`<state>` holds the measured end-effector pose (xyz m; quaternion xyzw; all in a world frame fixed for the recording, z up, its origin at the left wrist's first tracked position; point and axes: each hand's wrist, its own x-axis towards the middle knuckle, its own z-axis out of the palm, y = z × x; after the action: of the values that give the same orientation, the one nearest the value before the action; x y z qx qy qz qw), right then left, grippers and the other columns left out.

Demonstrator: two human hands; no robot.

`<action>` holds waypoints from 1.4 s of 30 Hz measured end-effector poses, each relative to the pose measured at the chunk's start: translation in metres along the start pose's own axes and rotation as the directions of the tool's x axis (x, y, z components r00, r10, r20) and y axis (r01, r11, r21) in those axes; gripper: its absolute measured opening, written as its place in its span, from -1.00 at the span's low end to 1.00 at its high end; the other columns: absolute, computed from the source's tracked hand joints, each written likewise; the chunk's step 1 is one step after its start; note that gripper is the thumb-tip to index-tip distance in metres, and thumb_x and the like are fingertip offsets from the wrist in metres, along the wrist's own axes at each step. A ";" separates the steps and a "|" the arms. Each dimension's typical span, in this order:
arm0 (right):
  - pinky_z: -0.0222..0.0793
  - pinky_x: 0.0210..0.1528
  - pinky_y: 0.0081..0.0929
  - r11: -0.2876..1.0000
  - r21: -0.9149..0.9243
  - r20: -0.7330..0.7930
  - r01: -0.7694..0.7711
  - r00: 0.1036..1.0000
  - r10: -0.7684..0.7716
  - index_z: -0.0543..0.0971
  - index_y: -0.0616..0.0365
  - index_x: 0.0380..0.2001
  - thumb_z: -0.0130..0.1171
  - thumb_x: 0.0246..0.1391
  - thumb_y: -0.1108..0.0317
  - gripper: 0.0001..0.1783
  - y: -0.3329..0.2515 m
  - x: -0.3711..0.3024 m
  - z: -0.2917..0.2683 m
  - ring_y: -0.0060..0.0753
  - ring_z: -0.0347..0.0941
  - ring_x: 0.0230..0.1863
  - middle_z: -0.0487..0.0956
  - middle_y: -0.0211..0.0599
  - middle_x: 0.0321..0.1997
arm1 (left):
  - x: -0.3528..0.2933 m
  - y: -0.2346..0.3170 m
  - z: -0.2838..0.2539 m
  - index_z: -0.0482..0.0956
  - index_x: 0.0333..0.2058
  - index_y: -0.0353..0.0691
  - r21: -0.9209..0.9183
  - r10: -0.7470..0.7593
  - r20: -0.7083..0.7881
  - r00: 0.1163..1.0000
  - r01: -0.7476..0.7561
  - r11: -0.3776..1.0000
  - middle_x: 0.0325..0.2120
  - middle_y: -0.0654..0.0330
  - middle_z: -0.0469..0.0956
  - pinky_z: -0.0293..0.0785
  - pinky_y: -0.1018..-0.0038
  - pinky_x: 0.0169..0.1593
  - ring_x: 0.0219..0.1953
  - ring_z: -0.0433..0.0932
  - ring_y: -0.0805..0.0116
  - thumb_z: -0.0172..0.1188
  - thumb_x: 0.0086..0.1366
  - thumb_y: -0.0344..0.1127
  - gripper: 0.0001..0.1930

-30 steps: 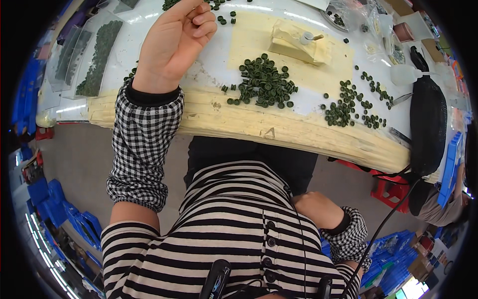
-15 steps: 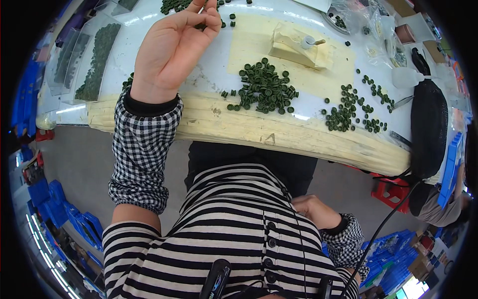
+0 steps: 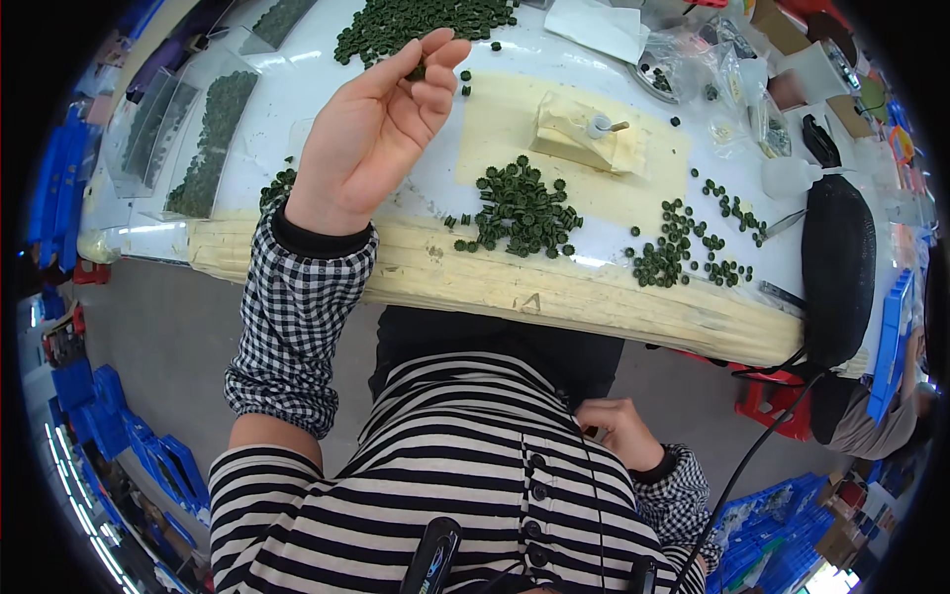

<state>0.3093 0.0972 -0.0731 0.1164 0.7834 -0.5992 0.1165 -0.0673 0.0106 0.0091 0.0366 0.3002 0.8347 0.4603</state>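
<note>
My left hand (image 3: 368,139) is raised palm-up over the left half of the table, fingers curled and closed. A small dark green toothed wheel (image 3: 418,72) shows between its thumb and fingers. Behind the fingertips spreads a large heap of green pieces (image 3: 421,20). A second pile of green toothed wheels (image 3: 522,210) lies to the hand's right, near the table's front edge. My right hand (image 3: 625,436) rests low beside my striped shirt, below the table edge, fingers bent. What its fingers hold, if anything, is hidden.
A cream-wrapped block (image 3: 579,134) with a small peg stands mid-table. Loose green wheels (image 3: 663,259) lie scattered at right, by a black padded object (image 3: 839,267) and tweezers (image 3: 787,224). Clear trays of green pieces (image 3: 213,144) stand at left. A padded edge (image 3: 495,289) runs along the front.
The view has shifted, so the table sits lower in the picture and more of the far heap shows. My left hand's fingers have tilted rightward. My right hand's fingers have bent more.
</note>
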 end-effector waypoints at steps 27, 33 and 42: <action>0.33 -0.43 -0.44 0.651 -0.706 -0.492 0.278 0.469 -0.734 0.64 0.22 -0.41 0.32 -0.09 0.55 -0.90 -0.181 0.130 -0.124 -0.29 0.46 -0.49 0.54 -0.26 -0.53 | -0.011 -0.022 0.030 0.42 0.02 -0.33 0.329 -0.325 0.181 0.928 0.254 0.910 -0.15 0.20 0.55 0.22 0.74 -0.43 -0.49 0.22 0.70 -0.08 0.49 -0.26 -0.71; 0.30 -0.40 -0.40 0.623 -0.740 -0.438 0.252 0.523 -0.731 0.63 0.21 -0.44 0.35 -0.12 0.52 -0.89 -0.153 0.154 -0.132 -0.25 0.41 -0.45 0.53 -0.29 -0.52 | -0.012 -0.026 0.020 0.44 0.01 -0.32 0.256 -0.331 0.134 0.934 0.290 0.922 -0.33 0.27 0.50 0.24 0.72 -0.40 -0.49 0.23 0.65 -0.05 0.47 -0.28 -0.73; 0.30 -0.38 -0.42 0.695 -0.685 -0.459 0.217 0.612 -0.644 0.65 0.19 -0.39 0.38 -0.17 0.50 -0.82 -0.137 0.158 -0.124 -0.27 0.38 -0.42 0.50 -0.32 -0.47 | -0.014 -0.026 0.017 0.46 0.05 -0.28 0.281 -0.307 0.140 0.941 0.259 0.924 -0.18 0.18 0.56 0.27 0.72 -0.37 -0.49 0.22 0.67 0.01 0.44 -0.34 -0.73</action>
<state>0.1108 0.1887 0.0324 0.0806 0.9131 -0.2633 -0.3007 -0.0344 0.0173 0.0121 0.1284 0.3654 0.7060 0.5929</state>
